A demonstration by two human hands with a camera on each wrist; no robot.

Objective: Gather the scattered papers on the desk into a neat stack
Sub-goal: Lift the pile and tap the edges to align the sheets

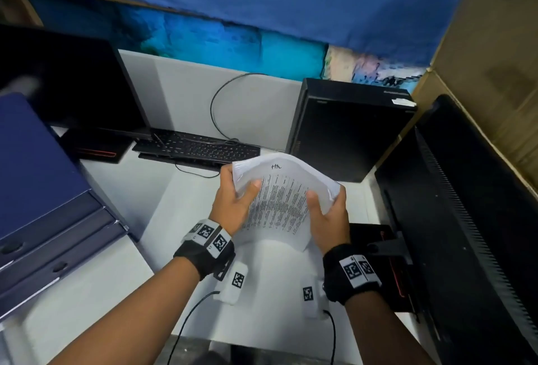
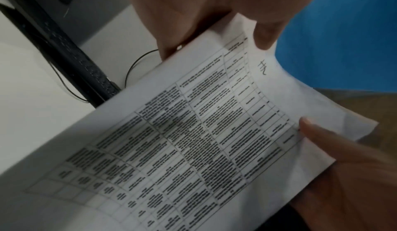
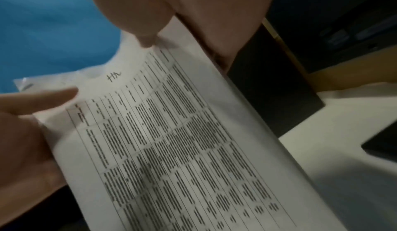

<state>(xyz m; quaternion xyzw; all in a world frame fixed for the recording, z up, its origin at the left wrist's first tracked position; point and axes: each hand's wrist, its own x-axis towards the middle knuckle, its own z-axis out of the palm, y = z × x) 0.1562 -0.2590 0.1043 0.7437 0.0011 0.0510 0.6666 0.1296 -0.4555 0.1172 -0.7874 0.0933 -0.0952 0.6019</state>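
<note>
Papers [image 1: 283, 190] are being held up above the white desk [image 1: 139, 190], bowed into an arch between both hands. The left hand [image 1: 233, 204] is gripping the left edge of the bundle, thumb lying on the printed top sheet and fingers curled behind it. The right hand [image 1: 329, 213] is gripping the right edge the same way, thumb on top and fingers wrapped underneath. The top sheet is showing a printed table with a small handwritten mark near its far edge; the text is too blurred to read. A black keyboard [image 1: 201, 147] is lying on the desk just beyond the papers, with a dark monitor [image 1: 67, 85] to its left and a black computer case [image 1: 349, 129] standing to the right. A blue drawer unit [image 1: 43, 190] is sitting at the left side of the desk.
</note>
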